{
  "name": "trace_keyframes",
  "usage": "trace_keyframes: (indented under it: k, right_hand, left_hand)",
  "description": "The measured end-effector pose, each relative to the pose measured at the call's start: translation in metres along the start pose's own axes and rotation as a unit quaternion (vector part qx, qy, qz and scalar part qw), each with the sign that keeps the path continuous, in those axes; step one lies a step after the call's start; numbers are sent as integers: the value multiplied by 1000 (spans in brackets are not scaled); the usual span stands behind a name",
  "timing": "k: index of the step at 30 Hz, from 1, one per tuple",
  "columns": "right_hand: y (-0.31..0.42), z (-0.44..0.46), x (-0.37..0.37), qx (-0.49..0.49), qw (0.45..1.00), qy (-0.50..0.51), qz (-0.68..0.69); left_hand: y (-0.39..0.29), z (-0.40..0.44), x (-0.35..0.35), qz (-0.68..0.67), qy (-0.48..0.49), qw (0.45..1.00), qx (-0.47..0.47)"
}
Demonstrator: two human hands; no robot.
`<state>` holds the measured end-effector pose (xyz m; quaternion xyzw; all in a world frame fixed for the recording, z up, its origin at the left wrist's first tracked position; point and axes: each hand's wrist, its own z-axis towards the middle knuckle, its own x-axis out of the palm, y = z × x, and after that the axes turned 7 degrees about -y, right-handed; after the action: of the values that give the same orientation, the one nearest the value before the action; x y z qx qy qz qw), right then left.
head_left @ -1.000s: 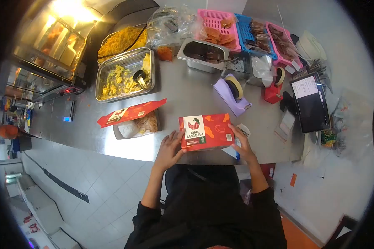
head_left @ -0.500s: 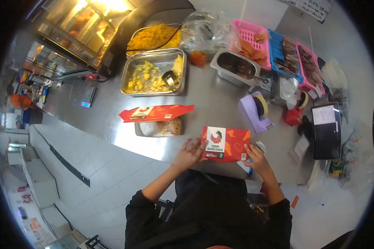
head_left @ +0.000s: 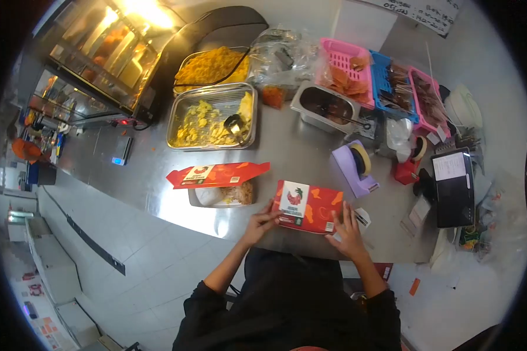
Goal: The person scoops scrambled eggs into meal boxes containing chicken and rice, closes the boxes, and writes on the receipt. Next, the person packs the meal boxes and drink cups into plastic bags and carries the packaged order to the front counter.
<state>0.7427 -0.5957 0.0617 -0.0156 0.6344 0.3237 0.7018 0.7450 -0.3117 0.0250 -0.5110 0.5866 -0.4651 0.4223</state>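
Right fingers (head_left: pixel 346 217) straighter beside red box (head_left: pixel 317 212)

I could pass straight beyond the closed red box (head_left: pixel 319 205) over bare counter (head_left: pixel 293 149) as far as the steel container (head_left: pixel 313 117); on my left the open carton (head_left: pixel 222 175) and metal tray (head_left: pixel 214 146) block me, on my right the purple tape dispenser (head_left: pixel 348 167); between box and carton runs only a narrow gap

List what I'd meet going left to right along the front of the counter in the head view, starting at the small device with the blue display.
Small device, open food box, closed red box, purple tape dispenser, red tape dispenser, tablet.
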Motion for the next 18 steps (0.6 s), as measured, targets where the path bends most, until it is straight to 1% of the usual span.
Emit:
trace_keyframes:
  k: [1,2,4,5,6,7,8,9,10,12,13,14,15,17,18]
  right_hand:
    - [9,10,-5,-21,999,-18,-29]
    - [17,16,-8,-42,997,-36,-60]
    - [11,16,29,-143,985,-92,5]
    - [8,15,50,-158,981,-109,12]
    - [7,13,67,-173,977,-124,18]
    - [8,15,76,-170,975,-143,1]
    - [9,18,86,-170,972,-162,-15]
    - [11,24,101,-179,948,-123,-231]
    - [15,28,118,-180,880,-77,-432]
    - [14,31,113,-177,876,-64,-444]
    - [15,35,96,-178,944,-97,-259]
    - [17,40,82,-174,975,-124,-63]
    - [19,42,76,-178,973,-132,-66]
    - [19,44,83,-178,967,-181,-14]
    - [18,45,87,-177,963,-205,13]
  left_hand:
    - [-3,5,-3,16,-21,999,-26]
    - [-7,12,-6,27,-29,999,-4]
    - [-6,27,-12,104,-46,993,38]
    - [-15,35,2,177,-113,975,69]
    - [-31,39,18,244,-180,948,100]
    - [-57,40,44,383,-228,875,190]
    - [-71,44,69,323,-207,897,221]
    - [-73,51,95,237,-116,946,191]
    - [-72,56,122,149,-23,976,156]
    - [-44,73,184,171,-46,951,252]
    - [-18,91,210,46,-33,991,121]
    - [-19,101,219,-55,-10,998,24]
    - [-19,112,229,-154,-7,985,-75]
    - [-55,117,235,-297,20,932,-206]
    - [-54,118,239,-281,1,939,-198]
